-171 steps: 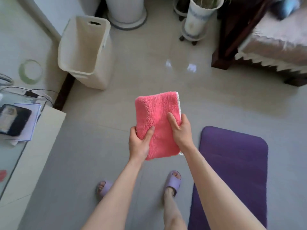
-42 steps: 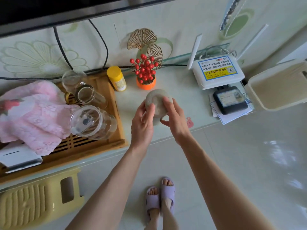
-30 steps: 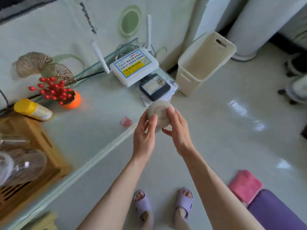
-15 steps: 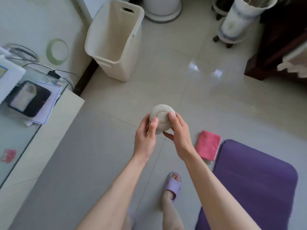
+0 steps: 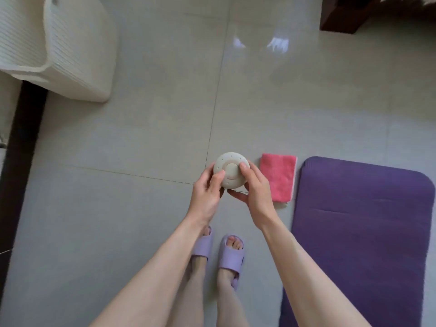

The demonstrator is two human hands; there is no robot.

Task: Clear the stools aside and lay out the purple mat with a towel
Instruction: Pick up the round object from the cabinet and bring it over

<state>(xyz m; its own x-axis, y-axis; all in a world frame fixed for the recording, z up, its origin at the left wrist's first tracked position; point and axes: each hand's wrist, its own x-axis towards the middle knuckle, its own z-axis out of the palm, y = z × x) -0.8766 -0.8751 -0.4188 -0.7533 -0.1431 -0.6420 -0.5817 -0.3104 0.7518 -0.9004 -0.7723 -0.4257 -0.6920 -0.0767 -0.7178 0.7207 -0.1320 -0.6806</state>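
The purple mat lies flat on the tiled floor at the right. A folded pink towel rests on the floor just left of the mat's far corner. Both hands hold a round beige device with small dots and a centre button, above the floor in front of my feet. My left hand grips its left side. My right hand cups it from below, thumb on top. No stools are in view.
A cream plastic basket stands at the upper left beside a dark skirting strip. Dark wooden furniture fills the upper right corner. My feet in lilac slippers stand just left of the mat.
The view has swung from the shelf down to the floor. The hands keep hold of the round device. The pink towel, held earlier, now lies beside the mat.
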